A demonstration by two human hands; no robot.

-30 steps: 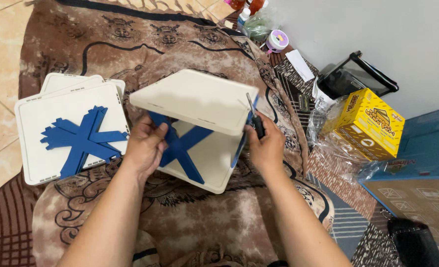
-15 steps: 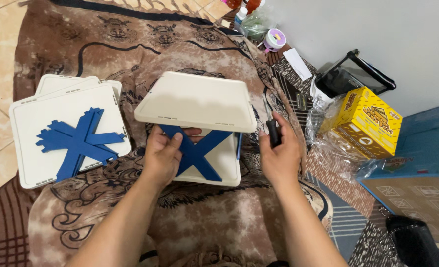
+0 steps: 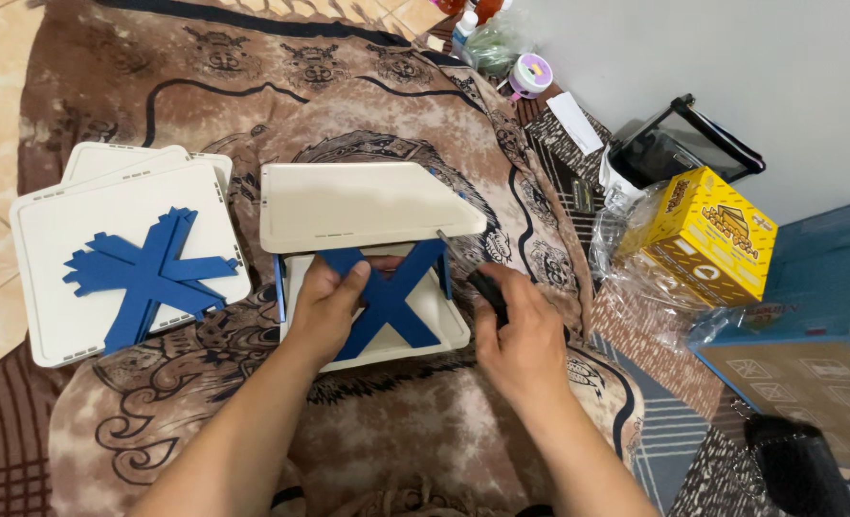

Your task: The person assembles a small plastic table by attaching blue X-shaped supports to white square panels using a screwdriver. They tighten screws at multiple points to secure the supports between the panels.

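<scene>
A small white folding table (image 3: 368, 206) is shown at centre on a brown patterned blanket (image 3: 253, 86); its top is tilted, long axis running 9 to 3 o'clock. Beneath it, blue crossed legs (image 3: 387, 292) rest on a white base panel (image 3: 425, 321). The left hand (image 3: 324, 306) is closed on the crossed legs. The right hand (image 3: 521, 340) is closed around a black-handled screwdriver (image 3: 473, 273), tip pointing to 11 o'clock. A second panel (image 3: 71, 225) lies at 9 o'clock; a yellow box (image 3: 707, 239) at 3 o'clock.

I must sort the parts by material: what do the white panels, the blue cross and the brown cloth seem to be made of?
White panel: probably moulded plastic, matt, rounded corners. Blue cross: likely plastic too, smooth and evenly coloured. Brown cloth: printed fabric, wrinkled and folded.
</scene>
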